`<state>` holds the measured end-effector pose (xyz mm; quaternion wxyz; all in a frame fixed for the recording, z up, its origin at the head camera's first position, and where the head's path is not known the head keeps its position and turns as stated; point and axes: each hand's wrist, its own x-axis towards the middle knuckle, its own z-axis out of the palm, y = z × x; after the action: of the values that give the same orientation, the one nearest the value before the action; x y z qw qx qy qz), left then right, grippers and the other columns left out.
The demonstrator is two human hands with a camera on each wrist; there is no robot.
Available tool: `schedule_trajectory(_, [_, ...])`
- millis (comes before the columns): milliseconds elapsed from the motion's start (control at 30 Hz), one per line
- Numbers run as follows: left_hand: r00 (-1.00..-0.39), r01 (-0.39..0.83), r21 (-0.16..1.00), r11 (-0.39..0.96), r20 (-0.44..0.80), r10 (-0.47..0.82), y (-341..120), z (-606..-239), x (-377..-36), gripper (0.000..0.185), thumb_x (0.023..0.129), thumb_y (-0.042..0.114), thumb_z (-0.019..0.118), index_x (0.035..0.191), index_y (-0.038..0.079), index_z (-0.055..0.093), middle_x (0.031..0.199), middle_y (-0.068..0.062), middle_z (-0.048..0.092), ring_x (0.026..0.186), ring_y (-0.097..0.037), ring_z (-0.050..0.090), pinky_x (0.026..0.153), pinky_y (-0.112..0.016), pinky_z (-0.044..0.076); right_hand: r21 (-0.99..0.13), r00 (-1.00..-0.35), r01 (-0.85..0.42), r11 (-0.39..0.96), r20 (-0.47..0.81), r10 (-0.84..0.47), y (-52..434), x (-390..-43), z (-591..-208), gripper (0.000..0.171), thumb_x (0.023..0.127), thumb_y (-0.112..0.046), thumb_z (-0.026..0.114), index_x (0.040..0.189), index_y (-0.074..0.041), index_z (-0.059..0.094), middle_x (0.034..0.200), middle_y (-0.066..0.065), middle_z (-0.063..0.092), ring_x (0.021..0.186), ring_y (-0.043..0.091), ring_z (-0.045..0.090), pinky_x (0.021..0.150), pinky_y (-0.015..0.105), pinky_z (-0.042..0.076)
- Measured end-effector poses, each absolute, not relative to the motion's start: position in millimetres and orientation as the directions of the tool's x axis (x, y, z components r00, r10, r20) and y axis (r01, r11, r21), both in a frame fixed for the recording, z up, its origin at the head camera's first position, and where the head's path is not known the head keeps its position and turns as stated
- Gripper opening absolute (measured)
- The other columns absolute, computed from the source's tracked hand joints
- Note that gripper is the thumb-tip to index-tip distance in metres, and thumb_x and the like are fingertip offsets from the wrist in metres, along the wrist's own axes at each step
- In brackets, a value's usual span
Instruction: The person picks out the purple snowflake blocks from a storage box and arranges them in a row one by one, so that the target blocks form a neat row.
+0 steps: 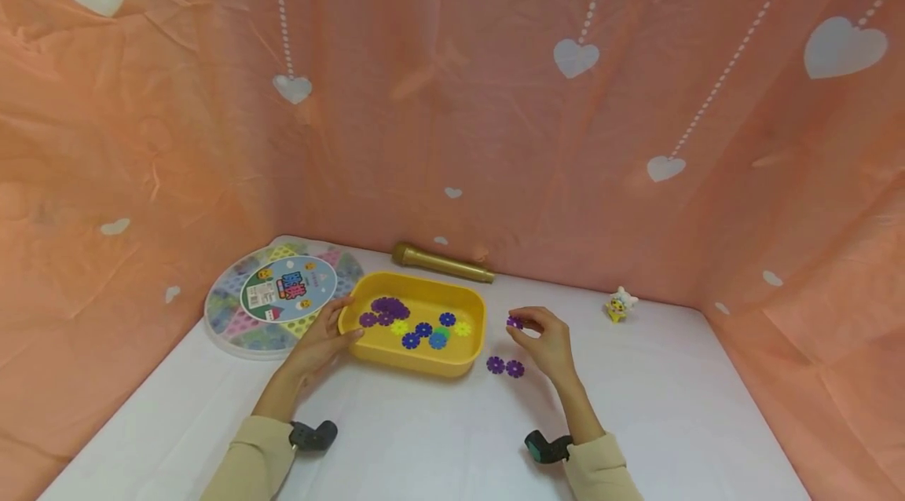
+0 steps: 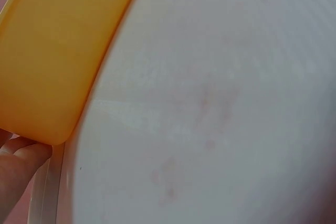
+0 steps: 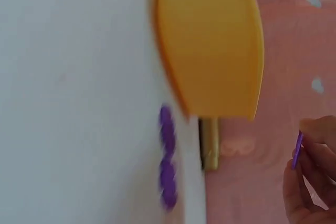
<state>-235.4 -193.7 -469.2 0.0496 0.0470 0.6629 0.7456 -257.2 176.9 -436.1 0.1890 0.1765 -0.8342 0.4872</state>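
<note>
My left hand (image 1: 321,340) holds the left end of a yellow plastic basin (image 1: 417,362), thumb at the near rim and fingers by the end wall. The left wrist view shows fingertips (image 2: 37,150) against the basin's corner. Inside the basin lie purple snowflake discs (image 1: 387,306) at the left, with blue (image 1: 411,341), yellow (image 1: 463,329) and green ones toward the right. Right of the basin, my right hand (image 1: 550,340) pinches one purple snowflake disc (image 3: 297,150) between thumb and fingertips. Below that hand, two purple snowflake discs (image 1: 505,367) lie side by side on the table.
A round checkers box (image 1: 233,320) with a printed label is behind the left hand. Beyond the basin lies a gold toy microphone (image 1: 445,263). A small white and yellow figurine (image 1: 618,305) stands at the right. Pink curtain (image 1: 452,132) with hearts surrounds the white table (image 1: 424,438).
</note>
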Motion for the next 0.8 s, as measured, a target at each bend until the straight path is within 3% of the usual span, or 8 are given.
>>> schedule_trajectory(267, [-0.992,-0.006,0.996,-0.088,0.006,0.129,-193.0,-469.3,-236.3,0.070,0.088,-0.001,0.058,0.143,-0.001,0.014,0.153,-0.021,0.012,0.140,-0.038,0.012,0.090,-0.013,0.045,-0.762,-0.936,-0.328,0.558,0.342,-0.083,213.6,-247.0,-458.0,0.022,0.076,0.001,0.073,0.097,0.001,0.069,0.096,0.012,0.067,0.088,0.026,0.063,0.081,0.034,0.055])
schedule_trajectory(433, [-0.991,0.008,0.996,-0.088,0.020,0.130,-194.0,-470.4,-237.4,0.070,0.088,-0.002,0.058,0.142,0.000,0.015,0.153,-0.021,0.012,0.140,-0.038,0.012,0.088,-0.011,0.045,-0.780,-0.967,-0.241,0.578,0.246,-0.070,224.5,-245.0,-466.9,0.021,0.074,0.001,0.074,0.095,-0.002,0.071,0.095,0.010,0.068,0.088,0.022,0.063,0.078,0.027,0.055])
schedule_trajectory(800, [-0.992,-0.004,0.997,-0.077,0.005,0.124,-194.0,-473.7,-237.8,0.070,0.087,0.000,0.060,0.142,0.001,0.016,0.154,-0.019,0.012,0.139,-0.039,0.015,0.087,-0.014,0.048,-0.736,-0.970,-0.238,0.634,0.218,-0.111,226.3,-240.7,-487.0,0.020,0.072,-0.002,0.077,0.090,-0.008,0.072,0.091,0.003,0.068,0.084,0.017,0.062,0.076,0.026,0.054])
